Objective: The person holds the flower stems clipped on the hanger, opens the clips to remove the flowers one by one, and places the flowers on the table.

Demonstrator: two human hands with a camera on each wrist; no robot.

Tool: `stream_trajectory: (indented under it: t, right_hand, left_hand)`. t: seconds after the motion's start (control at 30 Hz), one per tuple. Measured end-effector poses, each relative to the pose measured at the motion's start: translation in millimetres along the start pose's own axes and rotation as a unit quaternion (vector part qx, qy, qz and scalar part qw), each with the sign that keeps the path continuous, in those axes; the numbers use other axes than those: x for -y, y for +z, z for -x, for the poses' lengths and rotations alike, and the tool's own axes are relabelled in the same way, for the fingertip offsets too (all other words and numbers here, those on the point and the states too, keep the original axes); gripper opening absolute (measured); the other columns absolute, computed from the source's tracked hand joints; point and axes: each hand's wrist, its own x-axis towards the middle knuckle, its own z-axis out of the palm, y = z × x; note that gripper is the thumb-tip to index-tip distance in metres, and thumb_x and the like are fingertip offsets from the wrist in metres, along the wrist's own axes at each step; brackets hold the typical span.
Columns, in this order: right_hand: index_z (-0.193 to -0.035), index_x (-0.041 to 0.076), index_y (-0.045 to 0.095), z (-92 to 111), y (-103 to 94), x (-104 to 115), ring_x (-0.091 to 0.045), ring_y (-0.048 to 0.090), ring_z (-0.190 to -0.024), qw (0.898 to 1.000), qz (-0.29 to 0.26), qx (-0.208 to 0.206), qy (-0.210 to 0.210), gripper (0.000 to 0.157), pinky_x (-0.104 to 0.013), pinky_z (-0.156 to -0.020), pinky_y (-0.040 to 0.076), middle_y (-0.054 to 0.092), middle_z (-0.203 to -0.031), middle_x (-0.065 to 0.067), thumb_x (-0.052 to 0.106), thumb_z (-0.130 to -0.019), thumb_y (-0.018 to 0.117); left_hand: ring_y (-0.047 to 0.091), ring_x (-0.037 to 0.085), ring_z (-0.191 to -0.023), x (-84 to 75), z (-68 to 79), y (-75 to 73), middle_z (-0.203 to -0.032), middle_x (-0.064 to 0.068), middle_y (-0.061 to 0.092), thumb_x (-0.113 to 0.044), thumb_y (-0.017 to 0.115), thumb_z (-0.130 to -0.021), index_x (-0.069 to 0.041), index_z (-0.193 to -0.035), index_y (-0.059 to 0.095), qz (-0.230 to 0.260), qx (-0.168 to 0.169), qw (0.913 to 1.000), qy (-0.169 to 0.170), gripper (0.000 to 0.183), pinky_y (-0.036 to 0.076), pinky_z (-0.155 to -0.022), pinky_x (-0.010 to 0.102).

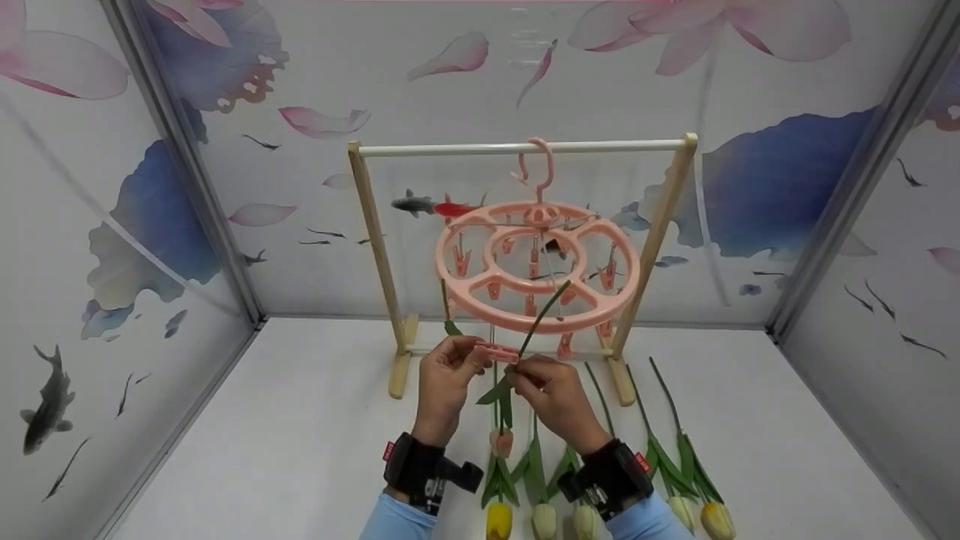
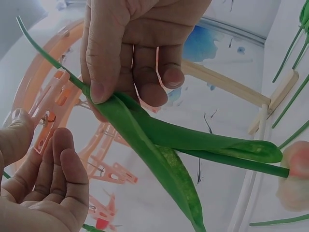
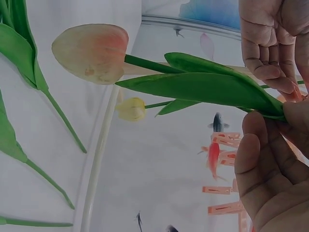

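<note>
My left hand pinches a pink clothespin below the front rim of a round pink drying hanger. With thumb and fingers my right hand grips a pale pink tulip at the base of its leaves. The tulip points head down, its bare stem rising past the hanger's rim. In the left wrist view that stem crosses the tip of the clothespin. Other pink clips dangle from the hanger. Beyond the held tulip, a yellow tulip shows in the right wrist view.
The hanger hooks over the white bar of a wooden-legged stand. Several tulips lie on the white table, among them a yellow one near the front and a cream one at the right. Printed panels enclose the table.
</note>
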Motion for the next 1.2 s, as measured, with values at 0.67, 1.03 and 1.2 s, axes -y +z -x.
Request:
stream_trajectory:
  t: [0.67,1.03,1.2]
  right_hand:
    - [-0.102,0.009,0.079,0.1,-2.6,2.2,-0.019,0.067,-0.071,1.000,-0.017,0.012,0.007,0.014,-0.027,-0.066,0.055,0.071,-0.089,-0.006,0.002,-0.099,0.068]
    - [-0.102,0.008,0.079,1.8,-4.9,-1.1,-0.019,0.067,-0.069,1.000,-0.012,0.000,-0.005,0.014,-0.027,-0.064,0.055,0.072,-0.088,-0.006,-0.001,-0.096,0.070]
    - [-0.103,0.008,0.079,4.8,-8.1,-0.8,-0.018,0.066,-0.069,1.000,-0.015,-0.004,-0.006,0.014,-0.025,-0.063,0.055,0.071,-0.087,-0.006,-0.001,-0.096,0.070]
  left_hand:
    - [0.068,0.017,-0.086,-0.6,-0.2,-3.0,-0.101,0.014,0.071,-0.012,0.070,-0.099,0.011,-0.117,0.065,-0.020,0.006,0.9998,0.002,0.029,0.054,-0.078,0.029]
    - [0.069,0.018,-0.096,-0.1,0.4,-4.6,-0.114,0.019,0.071,-0.009,0.069,-0.100,0.008,-0.122,0.064,-0.013,0.015,0.9998,0.006,0.028,0.056,-0.083,0.028]
    - [0.069,0.020,-0.104,0.6,-0.5,-5.3,-0.118,0.019,0.070,-0.011,0.071,-0.099,0.006,-0.125,0.064,-0.008,0.021,0.9997,0.010,0.031,0.057,-0.090,0.031]
